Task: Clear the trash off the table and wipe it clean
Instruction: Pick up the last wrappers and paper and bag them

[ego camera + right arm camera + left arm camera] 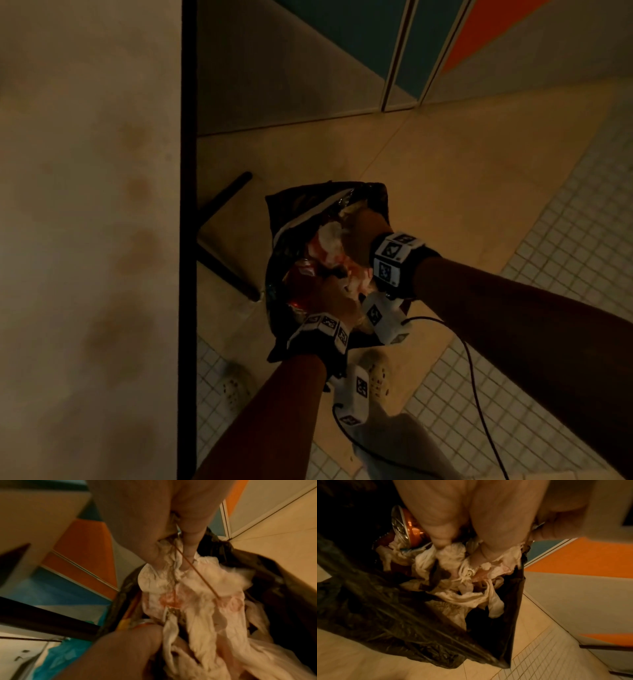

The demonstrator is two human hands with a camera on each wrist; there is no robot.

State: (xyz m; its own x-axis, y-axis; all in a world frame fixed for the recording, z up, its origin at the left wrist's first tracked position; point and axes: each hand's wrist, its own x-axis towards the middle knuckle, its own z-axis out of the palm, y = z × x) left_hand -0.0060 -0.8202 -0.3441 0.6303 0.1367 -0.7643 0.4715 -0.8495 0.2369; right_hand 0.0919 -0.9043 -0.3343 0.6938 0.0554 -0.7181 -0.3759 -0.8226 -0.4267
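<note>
A black trash bag (pixel 278 205) (pixel 385 608) (pixel 257 563) hangs open above the floor beside the table, stuffed with crumpled, red-stained tissues (pixel 330 236) (pixel 447 559) (pixel 197 601) and an orange drink can (pixel 301 274) (pixel 407 526). Both hands are inside its mouth. My left hand (pixel 337 301) (pixel 458 550) (pixel 120 649) digs thumb and fingers into the tissues at the near side and pinches them. At the far side, my right hand (pixel 363 233) (pixel 175 536) pinches a wad of tissue together with a thin wooden skewer (pixel 197 574).
The stained beige table (pixel 85 205) with a black edge fills the left; its dark legs (pixel 226 195) stand just left of the bag. My feet in pale perforated shoes (pixel 375 373) are below the bag. A black cable (pixel 472 359) trails right. Orange and blue wall panels (pixel 496 31) stand behind.
</note>
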